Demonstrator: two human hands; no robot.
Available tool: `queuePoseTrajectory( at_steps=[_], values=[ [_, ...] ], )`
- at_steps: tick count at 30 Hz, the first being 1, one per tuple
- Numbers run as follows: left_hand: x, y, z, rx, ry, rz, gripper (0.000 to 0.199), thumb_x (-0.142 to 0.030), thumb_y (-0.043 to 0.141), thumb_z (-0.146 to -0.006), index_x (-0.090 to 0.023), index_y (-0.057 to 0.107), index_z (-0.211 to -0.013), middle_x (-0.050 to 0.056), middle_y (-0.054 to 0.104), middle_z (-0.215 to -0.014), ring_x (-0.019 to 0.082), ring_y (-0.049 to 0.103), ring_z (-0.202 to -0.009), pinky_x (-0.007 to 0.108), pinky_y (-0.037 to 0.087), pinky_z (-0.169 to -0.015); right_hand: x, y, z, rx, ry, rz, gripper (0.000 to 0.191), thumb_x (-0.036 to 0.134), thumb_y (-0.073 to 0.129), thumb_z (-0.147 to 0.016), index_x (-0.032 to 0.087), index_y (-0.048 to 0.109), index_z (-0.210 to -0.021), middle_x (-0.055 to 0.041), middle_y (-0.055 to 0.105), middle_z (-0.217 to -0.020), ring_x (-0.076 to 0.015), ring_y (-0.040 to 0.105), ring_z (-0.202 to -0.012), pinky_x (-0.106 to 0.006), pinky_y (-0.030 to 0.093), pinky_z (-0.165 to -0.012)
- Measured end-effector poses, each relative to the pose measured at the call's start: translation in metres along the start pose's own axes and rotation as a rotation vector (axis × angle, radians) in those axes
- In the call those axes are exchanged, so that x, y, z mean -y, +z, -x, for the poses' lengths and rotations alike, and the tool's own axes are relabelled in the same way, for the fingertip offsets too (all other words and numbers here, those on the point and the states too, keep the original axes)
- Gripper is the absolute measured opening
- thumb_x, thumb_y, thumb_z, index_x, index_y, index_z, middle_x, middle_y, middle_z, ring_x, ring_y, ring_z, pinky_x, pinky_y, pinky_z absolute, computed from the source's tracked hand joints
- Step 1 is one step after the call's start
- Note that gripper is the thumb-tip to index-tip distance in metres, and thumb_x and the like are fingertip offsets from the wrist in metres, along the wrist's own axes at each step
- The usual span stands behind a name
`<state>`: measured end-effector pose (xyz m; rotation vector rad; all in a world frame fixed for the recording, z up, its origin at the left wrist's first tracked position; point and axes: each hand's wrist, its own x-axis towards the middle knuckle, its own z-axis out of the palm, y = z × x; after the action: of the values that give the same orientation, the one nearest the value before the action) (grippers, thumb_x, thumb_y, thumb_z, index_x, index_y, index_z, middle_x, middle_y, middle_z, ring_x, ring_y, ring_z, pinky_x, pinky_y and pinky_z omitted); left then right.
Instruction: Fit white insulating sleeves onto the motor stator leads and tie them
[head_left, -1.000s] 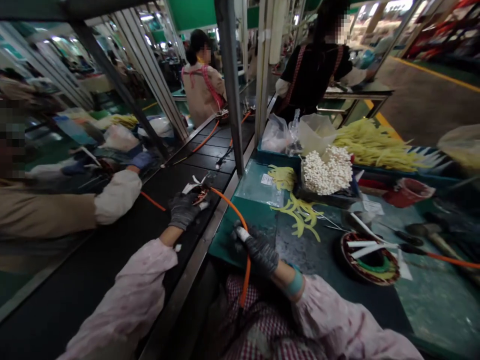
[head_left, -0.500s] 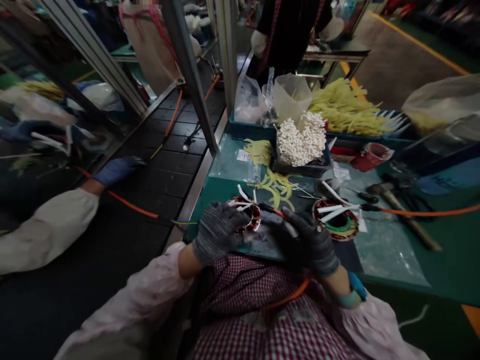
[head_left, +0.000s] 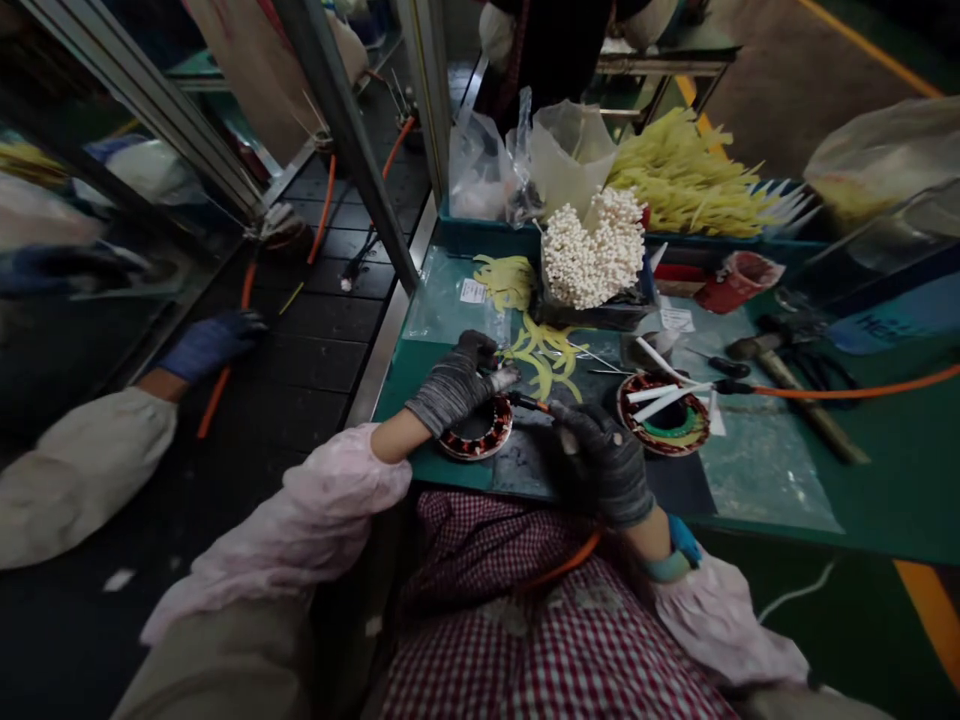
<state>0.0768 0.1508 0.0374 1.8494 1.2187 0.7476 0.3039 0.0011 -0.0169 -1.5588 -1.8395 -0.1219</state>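
A wound stator ring point(head_left: 477, 450) lies on the table before me, copper windings showing round its rim. Over its far side, my left hand point(head_left: 454, 388) in a grey knitted glove is closed on white sleeved wires, of which only a bit shows at the fingertips. My right hand point(head_left: 606, 468), gloved alike, grips the orange cable point(head_left: 568, 566) just behind its black end; the cable hangs down across my apron. To the right sits a second stator point(head_left: 670, 447) with white sleeves, a green inner ring and its own orange cable point(head_left: 855, 391).
Behind the stators are yellow strips point(head_left: 551, 362) and a box of white sticks point(head_left: 592, 255). A hammer point(head_left: 814, 405) lies at right. Along the left runs a dark conveyor point(head_left: 315, 345) beside a metal post point(head_left: 352, 140), where a co-worker's blue-gloved hand point(head_left: 211, 345) reaches in.
My left hand has moved from the stator's near left side up to the wires and closed on them. On the conveyor, a co-worker's stator with orange cable has come into view.
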Motion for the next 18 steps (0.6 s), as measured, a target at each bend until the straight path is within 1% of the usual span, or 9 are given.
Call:
queuePoseTrajectory(
  at_steps=[2, 4, 5, 7, 9, 10, 13, 16, 18],
  values=[
    [-0.004, 0.002, 0.003, -0.005, 0.016, 0.054, 0.044, -0.033, 0.089, -0.095, -0.021, 0.062, -0.128, 0.007, 0.082, -0.114, 0.021, 0.081, -0.094, 0.041, 0.072, -0.092, 0.001, 0.009, 0.006, 0.006, 0.074, -0.1, 0.03, 0.026, 0.059, -0.111, 0.024, 0.085, -0.126, -0.0128, 0.086, -0.11, -0.0244, 0.081, -0.092, -0.032, 0.062, -0.076],
    [-0.012, 0.003, 0.011, 0.036, 0.1, 0.021, 0.04, -0.033, 0.087, -0.099, -0.02, 0.067, -0.131, 0.01, 0.084, -0.12, 0.024, 0.083, -0.1, 0.049, 0.071, -0.104, 0.004, 0.013, 0.007, 0.017, 0.138, -0.194, 0.027, 0.028, 0.058, -0.111, 0.023, 0.083, -0.121, -0.0118, 0.085, -0.108, -0.0256, 0.081, -0.095, -0.036, 0.066, -0.083],
    [-0.017, 0.002, 0.017, 0.073, 0.168, -0.022, 0.032, -0.033, 0.086, -0.1, -0.021, 0.072, -0.127, 0.009, 0.085, -0.12, 0.026, 0.084, -0.108, 0.057, 0.066, -0.116, 0.007, 0.013, 0.006, 0.008, 0.168, -0.24, 0.026, 0.03, 0.059, -0.11, 0.024, 0.081, -0.121, -0.0118, 0.085, -0.111, -0.0264, 0.081, -0.101, -0.038, 0.068, -0.089],
    [-0.025, 0.0, 0.028, 0.15, 0.298, -0.113, 0.011, -0.032, 0.082, -0.105, -0.026, 0.081, -0.113, 0.006, 0.087, -0.116, 0.031, 0.08, -0.128, 0.07, 0.043, -0.138, 0.015, 0.005, -0.002, -0.032, 0.241, -0.377, 0.029, 0.038, 0.064, -0.109, 0.025, 0.078, -0.13, -0.0121, 0.084, -0.125, -0.0278, 0.081, -0.114, -0.044, 0.068, -0.102],
    [-0.029, -0.004, 0.036, 0.201, 0.391, -0.188, 0.01, -0.03, 0.076, -0.108, -0.031, 0.085, -0.11, 0.002, 0.088, -0.118, 0.033, 0.072, -0.145, 0.073, 0.024, -0.146, 0.025, -0.009, -0.014, -0.031, 0.333, -0.607, 0.04, 0.049, 0.074, -0.106, 0.026, 0.075, -0.139, -0.0118, 0.082, -0.137, -0.0295, 0.079, -0.123, -0.048, 0.067, -0.11],
    [-0.03, -0.005, 0.038, 0.203, 0.425, -0.224, 0.013, -0.03, 0.075, -0.108, -0.033, 0.086, -0.113, 0.002, 0.087, -0.122, 0.033, 0.07, -0.147, 0.074, 0.021, -0.146, 0.03, -0.018, -0.02, -0.006, 0.381, -0.717, 0.044, 0.052, 0.079, -0.103, 0.026, 0.076, -0.139, -0.0111, 0.082, -0.137, -0.03, 0.08, -0.122, -0.049, 0.067, -0.111],
    [-0.025, -0.009, 0.035, 0.177, 0.524, -0.347, 0.018, -0.036, 0.072, -0.11, -0.034, 0.088, -0.117, 0.005, 0.084, -0.131, 0.032, 0.073, -0.134, 0.07, 0.028, -0.142, 0.041, -0.038, -0.035, 0.069, 0.474, -0.81, 0.036, 0.052, 0.089, -0.096, 0.025, 0.082, -0.117, -0.0076, 0.086, -0.118, -0.0285, 0.082, -0.106, -0.046, 0.069, -0.101],
    [-0.016, -0.009, 0.032, 0.195, 0.555, -0.382, 0.021, -0.036, 0.069, -0.11, -0.031, 0.088, -0.117, 0.005, 0.084, -0.123, 0.026, 0.075, -0.123, 0.055, 0.041, -0.136, 0.044, -0.043, -0.039, -0.001, 0.536, -0.741, 0.033, 0.055, 0.093, -0.092, 0.025, 0.082, -0.099, -0.005, 0.085, -0.098, -0.0264, 0.079, -0.09, -0.043, 0.07, -0.088],
    [-0.011, -0.005, 0.038, 0.18, 0.587, -0.421, 0.022, -0.034, 0.067, -0.111, -0.034, 0.087, -0.12, 0.002, 0.084, -0.119, 0.023, 0.075, -0.12, 0.049, 0.045, -0.133, 0.045, -0.038, -0.039, -0.047, 0.576, -0.732, 0.036, 0.058, 0.094, -0.09, 0.025, 0.082, -0.096, -0.0052, 0.084, -0.094, -0.0268, 0.079, -0.087, -0.044, 0.07, -0.087]
  ],
)
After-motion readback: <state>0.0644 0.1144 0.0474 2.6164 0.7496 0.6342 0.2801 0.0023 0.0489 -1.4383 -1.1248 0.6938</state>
